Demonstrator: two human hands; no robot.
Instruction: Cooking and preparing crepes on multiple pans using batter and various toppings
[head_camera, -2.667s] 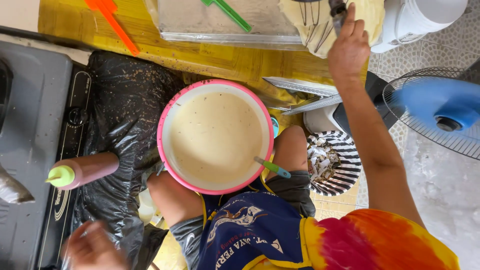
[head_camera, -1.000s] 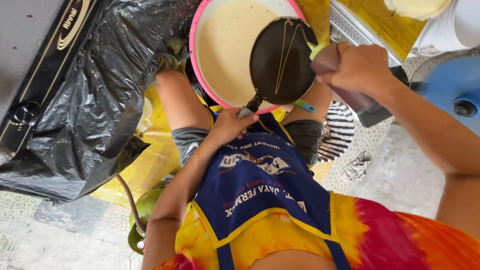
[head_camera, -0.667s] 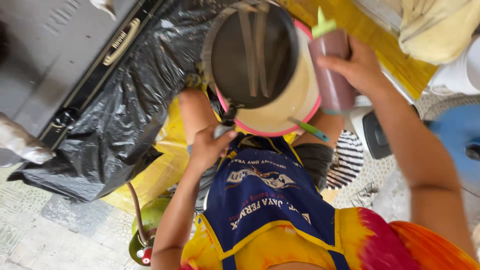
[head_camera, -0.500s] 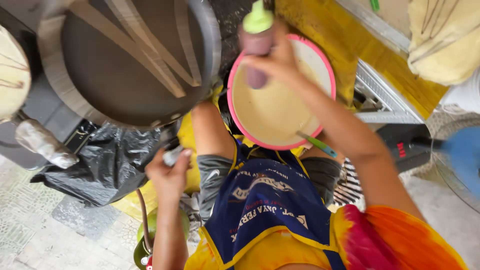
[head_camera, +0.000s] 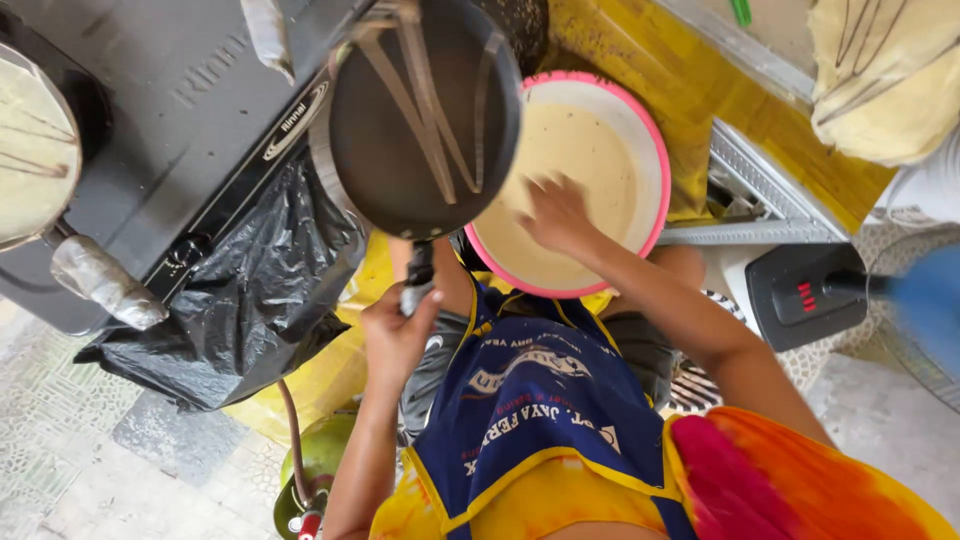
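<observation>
The dark round frying pan (head_camera: 420, 115) covers the left rim of the pink-rimmed bowl of pale batter (head_camera: 590, 150) and hides part of its contents. The right hand (head_camera: 555, 210) reaches over the batter; its fingertips are blurred, so whether they hold anything cannot be told. The left hand (head_camera: 395, 335) closes around the pan's handle, concealing most of it. A second pan with a pale crepe (head_camera: 30, 160) is cut off by the left edge. The blue fan (head_camera: 925, 300) at far right is blurred and cropped.
</observation>
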